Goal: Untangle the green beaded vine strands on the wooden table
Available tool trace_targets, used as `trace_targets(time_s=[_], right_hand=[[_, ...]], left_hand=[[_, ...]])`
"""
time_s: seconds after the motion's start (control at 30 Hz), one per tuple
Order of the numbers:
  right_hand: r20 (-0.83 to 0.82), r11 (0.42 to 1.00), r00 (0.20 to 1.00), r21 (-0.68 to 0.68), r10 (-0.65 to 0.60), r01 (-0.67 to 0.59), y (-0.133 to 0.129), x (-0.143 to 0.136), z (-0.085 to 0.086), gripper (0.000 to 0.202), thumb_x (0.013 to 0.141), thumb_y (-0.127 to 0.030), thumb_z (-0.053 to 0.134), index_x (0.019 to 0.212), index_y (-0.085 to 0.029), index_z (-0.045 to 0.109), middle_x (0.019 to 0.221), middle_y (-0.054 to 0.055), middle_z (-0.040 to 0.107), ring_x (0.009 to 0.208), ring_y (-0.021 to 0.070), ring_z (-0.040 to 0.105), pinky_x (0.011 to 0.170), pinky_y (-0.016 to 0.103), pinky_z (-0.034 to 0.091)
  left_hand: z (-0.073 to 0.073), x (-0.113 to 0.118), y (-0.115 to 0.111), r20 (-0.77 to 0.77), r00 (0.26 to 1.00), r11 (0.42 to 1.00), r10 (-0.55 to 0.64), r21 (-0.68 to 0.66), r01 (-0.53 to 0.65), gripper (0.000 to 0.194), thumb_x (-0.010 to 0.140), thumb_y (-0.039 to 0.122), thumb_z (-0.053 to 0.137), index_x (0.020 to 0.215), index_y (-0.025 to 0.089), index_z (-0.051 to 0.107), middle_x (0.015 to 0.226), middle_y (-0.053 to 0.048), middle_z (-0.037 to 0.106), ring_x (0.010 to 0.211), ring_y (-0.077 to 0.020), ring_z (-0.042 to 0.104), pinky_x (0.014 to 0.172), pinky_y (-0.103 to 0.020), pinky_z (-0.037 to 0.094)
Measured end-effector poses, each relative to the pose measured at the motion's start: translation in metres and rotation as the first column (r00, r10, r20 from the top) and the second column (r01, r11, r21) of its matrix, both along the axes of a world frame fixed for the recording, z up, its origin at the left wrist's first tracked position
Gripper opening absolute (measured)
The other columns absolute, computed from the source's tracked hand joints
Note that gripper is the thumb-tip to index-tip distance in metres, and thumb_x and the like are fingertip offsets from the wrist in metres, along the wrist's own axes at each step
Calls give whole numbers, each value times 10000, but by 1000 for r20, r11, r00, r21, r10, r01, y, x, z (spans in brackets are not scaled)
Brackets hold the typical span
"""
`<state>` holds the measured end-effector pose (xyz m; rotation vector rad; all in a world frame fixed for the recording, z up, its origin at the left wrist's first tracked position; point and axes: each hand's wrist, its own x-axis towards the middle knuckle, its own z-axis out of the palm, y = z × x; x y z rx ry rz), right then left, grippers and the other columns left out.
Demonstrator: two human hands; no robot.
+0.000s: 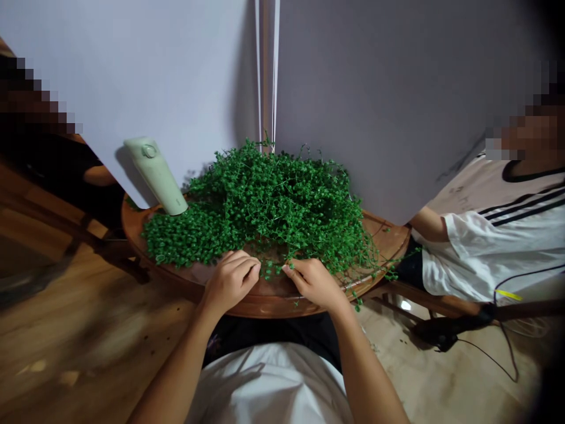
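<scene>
A large heap of green stringy plastic foliage [282,194] with small bead-like leaves covers most of the round wooden table. To its left lies a lower, denser patch of loose green pieces [189,238]. My left hand [232,280] is closed at the near edge of that patch, and whatever is in its fingers is hidden. My right hand [313,281] pinches a small green sprig [290,266] between thumb and forefinger. A few loose green bits [267,271] lie on the wood between my hands.
A pale green bottle [159,176] stands tilted-looking behind the left patch. White partition boards [176,70] rise behind the heap. A person in a white shirt [468,247] sits at the right; another person's arm [97,175] shows at the left. Strands overhang the table's right edge [375,282].
</scene>
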<state>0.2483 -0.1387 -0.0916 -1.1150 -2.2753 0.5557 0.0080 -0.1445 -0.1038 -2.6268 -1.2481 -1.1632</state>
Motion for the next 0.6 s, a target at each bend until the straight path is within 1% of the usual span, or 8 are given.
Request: trace_targets(time_s=[0.1, 0.17, 0.23, 0.33, 0.4, 0.5, 0.53, 0.6], right_hand=[[-8, 1000, 1000, 11, 8, -8, 0, 1, -1, 396, 1065, -351, 435, 694, -214, 420, 584, -25, 388, 547, 141, 413, 612, 294, 229], [-29, 1000, 1000, 14, 7, -7, 0, 5, -1, 408, 1069, -350, 419, 685, -214, 404, 592, -24, 393, 551, 137, 419, 616, 291, 244], [-61, 1000, 998, 14, -4, 5, -1, 10, -1, 441, 1083, -369, 379, 671, -215, 362, 594, -26, 383, 550, 131, 425, 617, 283, 264], [-92, 1000, 996, 14, -20, 22, -1, 15, -2, 465, 1091, -400, 356, 666, -215, 327, 593, -33, 373, 543, 123, 424, 613, 276, 275], [-91, 1000, 996, 12, -20, 21, -1, 15, -2, 458, 1089, -402, 371, 673, -213, 348, 592, -36, 384, 540, 120, 423, 611, 274, 275], [-77, 1000, 997, 14, -24, 25, -2, 12, -3, 446, 1088, -392, 378, 681, -211, 376, 594, -34, 411, 540, 121, 429, 610, 273, 276], [-71, 999, 997, 17, -28, 29, -2, 11, -2, 444, 1089, -388, 376, 682, -211, 381, 594, -32, 419, 541, 122, 432, 609, 272, 277], [-53, 999, 998, 26, -32, 33, -2, 10, -2, 441, 1090, -381, 376, 684, -211, 393, 591, -30, 428, 540, 123, 436, 608, 269, 277]], left_hand=[[-5, -4, 0, 81, 995, 998, 66, 4, -67, 293, 1022, 241, 478, 815, 191, 680, 806, -39, 740, 802, -181, 678, 818, -330, 503], [-7, -9, -1, 173, 973, 988, 154, 5, -157, 353, 1040, 249, 426, 784, 192, 662, 772, -38, 730, 771, -172, 688, 783, -303, 526], [-6, -16, -1, 280, 923, 962, 264, -1, -275, 413, 1069, 235, 329, 822, 186, 658, 804, -49, 742, 777, -165, 704, 759, -280, 541], [-4, -20, 4, 360, 859, 924, 364, -22, -382, 368, 1081, 263, 342, 1012, 172, 691, 982, -81, 766, 879, -182, 719, 816, -293, 552], [-4, -18, 10, 344, 862, 920, 372, -17, -390, 304, 1060, 286, 428, 1218, 179, 665, 1145, -107, 753, 1040, -223, 699, 943, -346, 533], [-6, -14, 17, 275, 884, 913, 378, 47, -405, 494, 1031, 240, 455, 1522, 190, 433, 1420, -156, 628, 1304, -281, 584, 1119, -449, 430], [-6, -14, 19, 260, 886, 907, 384, 71, -414, 549, 1024, 217, 445, 1566, 194, 363, 1494, -169, 563, 1368, -293, 534, 1147, -473, 397], [-4, -14, 17, 257, 893, 908, 369, 105, -406, 544, 1017, 200, 436, 1558, 200, 373, 1535, -176, 510, 1422, -305, 482, 1165, -492, 364]])
